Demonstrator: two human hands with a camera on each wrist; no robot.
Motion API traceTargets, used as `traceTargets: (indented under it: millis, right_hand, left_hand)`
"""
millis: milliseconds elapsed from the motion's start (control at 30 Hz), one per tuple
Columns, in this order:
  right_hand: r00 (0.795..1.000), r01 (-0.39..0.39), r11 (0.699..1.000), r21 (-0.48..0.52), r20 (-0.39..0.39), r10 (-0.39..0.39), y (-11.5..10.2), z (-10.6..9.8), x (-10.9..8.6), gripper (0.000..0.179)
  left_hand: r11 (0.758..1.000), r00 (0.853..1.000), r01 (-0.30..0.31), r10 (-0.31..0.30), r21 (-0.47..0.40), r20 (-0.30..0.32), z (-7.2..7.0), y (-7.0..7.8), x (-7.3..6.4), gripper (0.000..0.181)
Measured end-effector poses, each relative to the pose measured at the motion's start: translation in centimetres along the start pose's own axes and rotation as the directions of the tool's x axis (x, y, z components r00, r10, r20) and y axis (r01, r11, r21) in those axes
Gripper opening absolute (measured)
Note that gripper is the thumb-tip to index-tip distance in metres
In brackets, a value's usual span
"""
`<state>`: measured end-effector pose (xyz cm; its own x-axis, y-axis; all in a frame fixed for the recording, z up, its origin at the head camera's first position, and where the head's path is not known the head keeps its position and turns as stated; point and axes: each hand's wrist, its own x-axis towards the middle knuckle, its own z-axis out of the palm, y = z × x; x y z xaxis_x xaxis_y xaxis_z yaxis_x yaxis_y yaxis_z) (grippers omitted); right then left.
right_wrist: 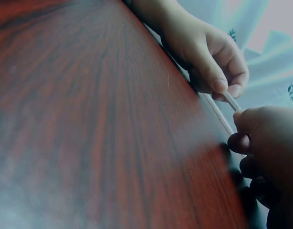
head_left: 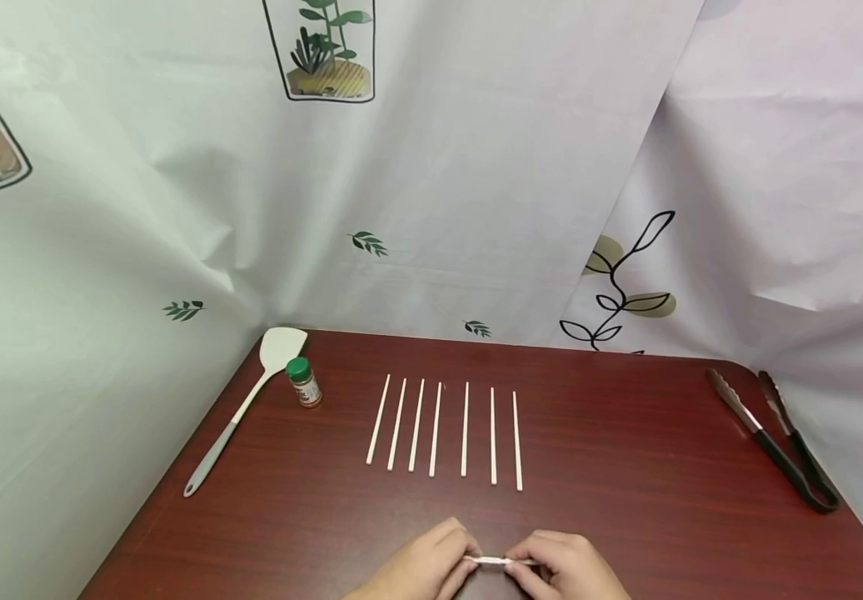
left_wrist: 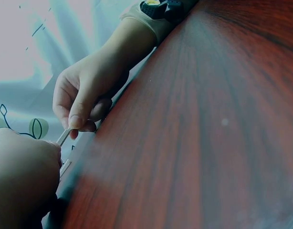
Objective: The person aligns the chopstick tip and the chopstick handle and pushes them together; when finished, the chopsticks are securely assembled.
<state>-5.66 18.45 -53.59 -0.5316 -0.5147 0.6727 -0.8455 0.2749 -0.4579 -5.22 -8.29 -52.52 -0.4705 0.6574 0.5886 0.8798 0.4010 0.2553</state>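
Note:
At the near edge of the table, my left hand [head_left: 431, 560] and right hand [head_left: 570, 567] face each other. Between them they pinch a thin white chopstick [head_left: 491, 560], held level from side to side. Thumb and fingers of each hand close on it, leaving a short stretch bare in the middle; its ends are largely hidden. In the left wrist view the right hand [left_wrist: 89, 90] grips the chopstick [left_wrist: 64, 137] from the far side. Beyond the hands, several similar white chopsticks [head_left: 465, 429] lie side by side in a row, pointing away from me.
A white spatula [head_left: 280, 348] with a grey handle lies along the table's left edge. Beside it stands a green-capped spice jar [head_left: 306, 385]. Black-handled metal tongs [head_left: 784, 454] lie spread at the right edge. A patterned white curtain [head_left: 431, 183] hangs behind the dark red table [head_left: 626, 442].

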Motion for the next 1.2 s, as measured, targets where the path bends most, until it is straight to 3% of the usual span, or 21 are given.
traceTargets:
  millis: [333,600,1200]
  right_hand:
    - [1.0,0.031,0.999,-0.039,0.0,-0.031,0.04,0.04,-0.03,0.011]
    - [0.999,0.048,0.997,-0.061,-0.007,-0.048,0.06,0.15,-0.01,0.004]
    - [0.999,0.038,0.998,-0.057,-0.014,-0.039,-0.02,0.2,0.12,0.006]
  left_hand:
    - [1.0,1.0,0.018,-0.018,0.001,0.021,0.07,0.11,-0.02,0.006]
    - [1.0,1.0,-0.009,0.009,0.011,0.015,0.23,0.1,0.13,0.005]
    - [1.0,1.0,0.009,-0.009,0.02,-0.005,0.81,0.53,0.62,0.006]
